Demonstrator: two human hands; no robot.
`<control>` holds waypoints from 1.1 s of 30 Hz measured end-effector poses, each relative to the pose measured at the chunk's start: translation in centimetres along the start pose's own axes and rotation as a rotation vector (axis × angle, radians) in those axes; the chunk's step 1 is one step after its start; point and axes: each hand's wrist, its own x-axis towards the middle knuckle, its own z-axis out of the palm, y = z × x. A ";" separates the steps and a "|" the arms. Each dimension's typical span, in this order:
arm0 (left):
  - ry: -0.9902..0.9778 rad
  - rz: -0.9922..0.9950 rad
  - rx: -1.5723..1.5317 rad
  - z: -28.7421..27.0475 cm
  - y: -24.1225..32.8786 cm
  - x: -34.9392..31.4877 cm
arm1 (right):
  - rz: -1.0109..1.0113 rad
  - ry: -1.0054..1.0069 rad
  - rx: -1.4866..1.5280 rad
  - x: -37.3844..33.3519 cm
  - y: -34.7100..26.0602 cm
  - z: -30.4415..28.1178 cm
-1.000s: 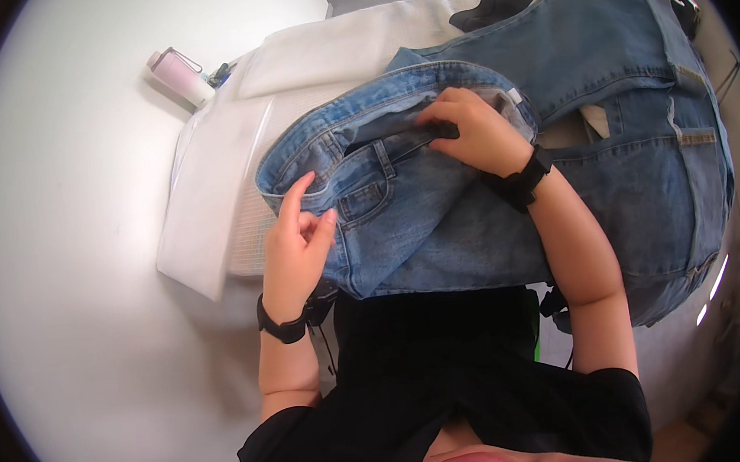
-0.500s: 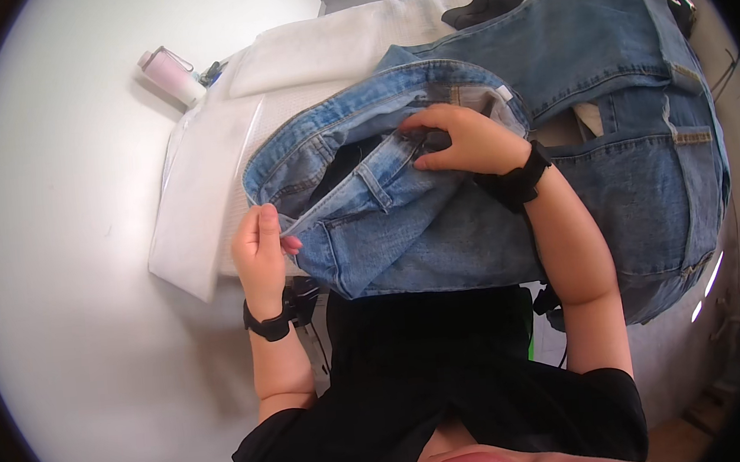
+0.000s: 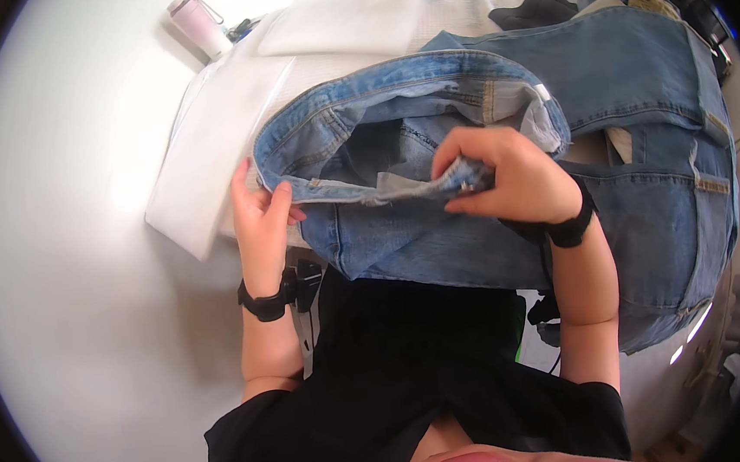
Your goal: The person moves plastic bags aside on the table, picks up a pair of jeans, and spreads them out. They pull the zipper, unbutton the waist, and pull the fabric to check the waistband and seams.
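Observation:
A pair of blue jeans (image 3: 440,238) lies in front of me with its waist spread into a wide oval, the paler inside showing. At the left end of the waistband, my left hand (image 3: 262,218) pinches the edge between thumb and fingers. My right hand (image 3: 513,172) grips the near side of the waistband, which is folded outward there; a small metal button or stud shows by the fingertips. A small white label sits on the waistband's far right edge. Deep inside the waist the cloth is dark. Both wrists wear black bands.
More jeans (image 3: 635,62) lie spread out to the right. White padded sheets (image 3: 345,24) are under and beyond the denim. A pink tumbler (image 3: 199,25) stands at the far left on the white surface. A dark grey cloth item (image 3: 531,12) lies at the back.
My right hand has drawn the near waistband toward me and turned it outward, so the waist opening is wider. My left hand stays at the left end, its fingers slightly more spread.

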 end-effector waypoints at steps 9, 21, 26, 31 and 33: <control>-0.136 -0.193 -0.296 -0.7 -1.2 0.9 | -0.291 -0.229 0.068 -0.4 1.3 1.1; -0.230 -0.277 -0.877 0.4 -0.5 1.1 | -0.220 -0.441 0.055 -0.2 2.1 1.7; -0.240 -0.255 -0.897 0.8 -1.0 1.3 | -0.151 -0.411 0.093 -0.3 2.5 1.4; -0.074 -0.286 -0.877 1.6 -1.1 1.6 | -0.152 -0.393 0.083 -0.3 3.1 1.0; -0.073 -0.301 -0.859 1.7 -1.2 1.7 | -0.175 -0.356 0.124 -0.2 3.3 1.0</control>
